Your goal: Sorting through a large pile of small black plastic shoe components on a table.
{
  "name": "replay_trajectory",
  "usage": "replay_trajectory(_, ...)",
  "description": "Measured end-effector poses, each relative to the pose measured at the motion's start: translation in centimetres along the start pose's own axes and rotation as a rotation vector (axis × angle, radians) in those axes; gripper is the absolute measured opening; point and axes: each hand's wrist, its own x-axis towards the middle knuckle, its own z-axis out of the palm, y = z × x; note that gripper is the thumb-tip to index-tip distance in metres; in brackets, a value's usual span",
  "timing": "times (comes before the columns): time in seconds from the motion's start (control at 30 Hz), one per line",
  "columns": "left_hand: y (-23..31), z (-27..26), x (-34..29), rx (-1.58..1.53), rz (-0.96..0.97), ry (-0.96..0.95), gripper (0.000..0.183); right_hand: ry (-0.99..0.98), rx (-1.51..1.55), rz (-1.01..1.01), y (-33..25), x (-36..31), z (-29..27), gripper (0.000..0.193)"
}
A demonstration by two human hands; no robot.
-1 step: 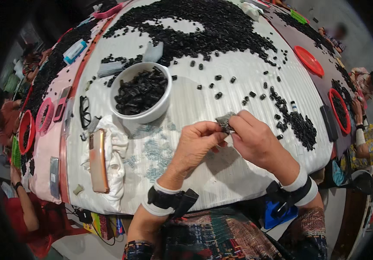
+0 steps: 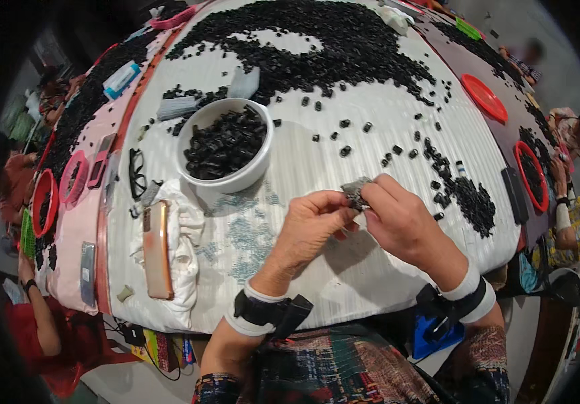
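Observation:
Over the front middle of the table, my left hand [image 2: 313,222] and my right hand [image 2: 401,215] meet, both closed. A small crumpled grey cloth [image 2: 355,190] is pinched between their fingertips. Whether a small part sits inside the cloth is hidden by my fingers. Beyond my left hand stands a white bowl [image 2: 263,158], filled with short black plastic pieces [image 2: 226,145]. Right of my right hand lies a small heap of thin black pieces [image 2: 473,205], with several loose black pieces [image 2: 398,149] scattered beside it.
A big spread of black pieces [image 2: 330,54] covers the table's far side. At left lie eyeglasses [image 2: 136,174], a phone in an orange-edged case [image 2: 158,249] on white cloth [image 2: 185,269], and bundled grey strips [image 2: 177,108]. Red trays [image 2: 484,97] and other people flank both sides.
The whole view has shifted slightly, so the table appears a little to the right and lower. Both hands keep their pinch on the grey cloth.

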Motion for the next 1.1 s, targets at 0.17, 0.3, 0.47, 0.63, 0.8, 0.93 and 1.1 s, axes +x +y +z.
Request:
replay_trajectory(0.17,0.1,0.4,0.0,-0.027,-0.062,-0.066,0.017,-0.026,0.003,0.042,0.2,0.1,0.0,0.021)
replay_trajectory(0.3,-0.3,0.0,0.1,-0.104,-0.090,-0.057,0.015,-0.044,-0.011,0.054,0.4,-0.3,0.1,0.026)
replay_trajectory(0.47,-0.4,-0.1,0.3,-0.142,-0.072,-0.041,0.017,-0.056,-0.026,0.093,0.3,-0.4,0.2,0.029)
replay_trajectory(0.63,-1.0,-0.4,0.8,-0.264,-0.022,-0.023,0.021,0.004,-0.009,0.081,0.8,-0.9,0.4,0.029)
replay_trajectory(0.8,-1.1,-0.6,0.9,-0.182,-0.034,0.024,0.027,0.027,0.012,0.101,0.8,-0.5,0.2,0.030)
replay_trajectory(0.93,-0.5,-0.4,0.7,-0.131,-0.032,0.081,0.026,0.026,0.041,0.093,1.1,-0.7,0.5,0.031)
replay_trajectory(1.1,0.2,0.2,0.3,-0.100,-0.098,0.079,0.020,0.020,0.083,0.109,1.1,-0.9,0.6,0.029)
